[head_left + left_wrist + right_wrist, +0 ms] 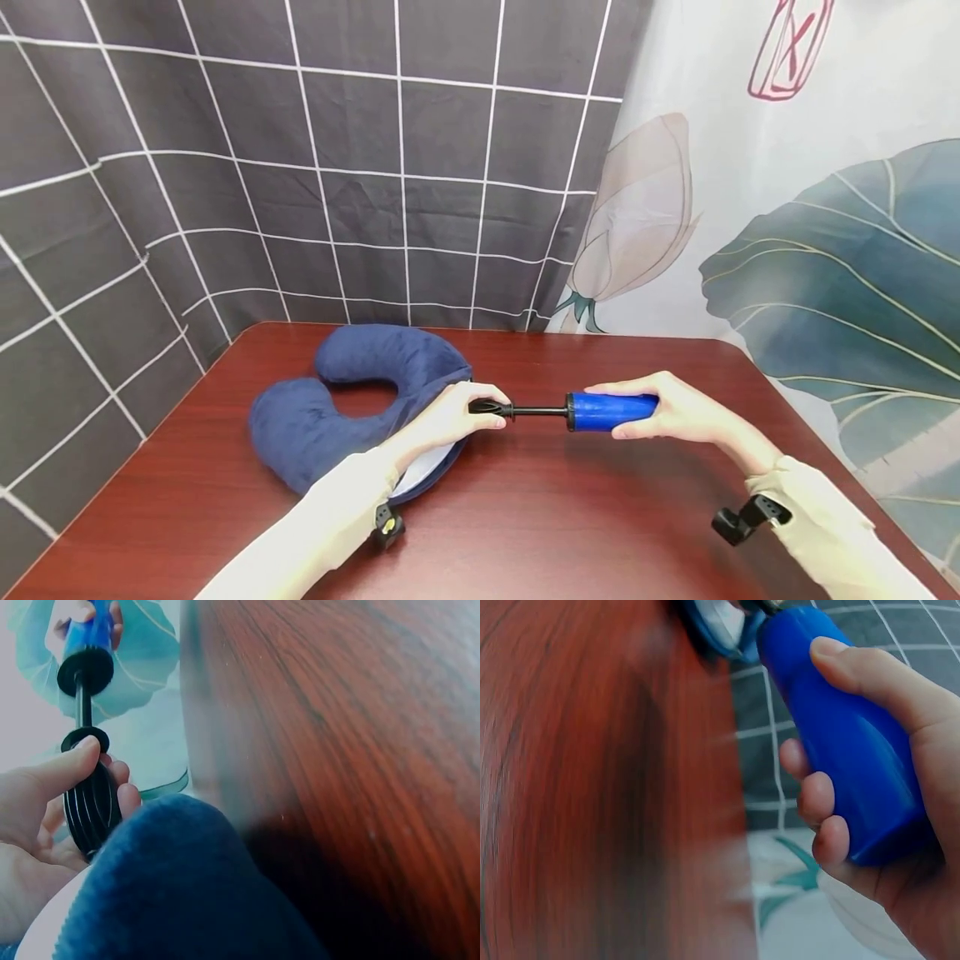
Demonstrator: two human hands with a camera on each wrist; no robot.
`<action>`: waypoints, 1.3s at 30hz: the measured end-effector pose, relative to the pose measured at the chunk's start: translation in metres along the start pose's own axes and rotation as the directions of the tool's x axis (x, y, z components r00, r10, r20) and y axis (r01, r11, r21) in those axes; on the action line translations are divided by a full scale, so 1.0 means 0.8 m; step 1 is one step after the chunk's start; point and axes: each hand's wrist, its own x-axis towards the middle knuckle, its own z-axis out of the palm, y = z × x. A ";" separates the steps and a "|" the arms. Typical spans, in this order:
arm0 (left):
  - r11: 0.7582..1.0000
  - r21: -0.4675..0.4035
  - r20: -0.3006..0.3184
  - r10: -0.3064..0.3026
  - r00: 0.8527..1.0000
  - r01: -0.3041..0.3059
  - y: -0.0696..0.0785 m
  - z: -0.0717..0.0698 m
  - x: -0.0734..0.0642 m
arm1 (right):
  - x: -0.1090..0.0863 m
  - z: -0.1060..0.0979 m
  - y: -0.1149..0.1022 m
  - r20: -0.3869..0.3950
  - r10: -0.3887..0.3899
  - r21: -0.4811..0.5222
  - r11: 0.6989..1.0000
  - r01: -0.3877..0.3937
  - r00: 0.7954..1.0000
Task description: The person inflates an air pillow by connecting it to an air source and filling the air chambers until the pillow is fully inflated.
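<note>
A hand pump with a blue barrel (611,412) and a black handle (91,806) is held level above the table, its black rod (540,411) partly drawn out. My left hand (456,414) grips the handle, thumb laid along it near the collar. Around the blue barrel curl the fingers and thumb of my right hand (667,408), also plain in the right wrist view. A navy U-shaped neck pillow (300,425) lies at the left, partly behind my left hand and forearm. Its pale underside (427,467) shows beside that wrist.
The reddish-brown wooden table (525,517) carries the pillow. Behind it hangs a dark grey curtain (442,133) with white grid lines, and at the right a pale cloth (720,192) with printed leaves. Black wrist cameras (738,523) sit on both sleeves.
</note>
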 end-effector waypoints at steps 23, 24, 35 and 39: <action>0.994 0.083 0.000 0.072 0.997 -0.072 0.007 0.008 0.000 | 0.011 0.025 -0.010 0.023 -0.051 -0.114 0.992 0.053 0.998; 0.994 0.085 -0.005 0.075 0.997 -0.074 0.007 0.007 0.000 | 0.007 0.020 -0.008 0.027 -0.053 -0.101 0.993 0.056 0.998; 0.991 0.120 -0.004 0.064 0.998 -0.063 0.005 -0.001 0.000 | -0.042 -0.024 0.016 -0.041 -0.034 -0.040 0.999 0.033 0.999; 0.994 0.092 0.008 0.061 0.998 -0.062 0.005 -0.001 0.001 | -0.048 -0.020 0.018 -0.079 -0.034 -0.070 0.997 0.028 0.996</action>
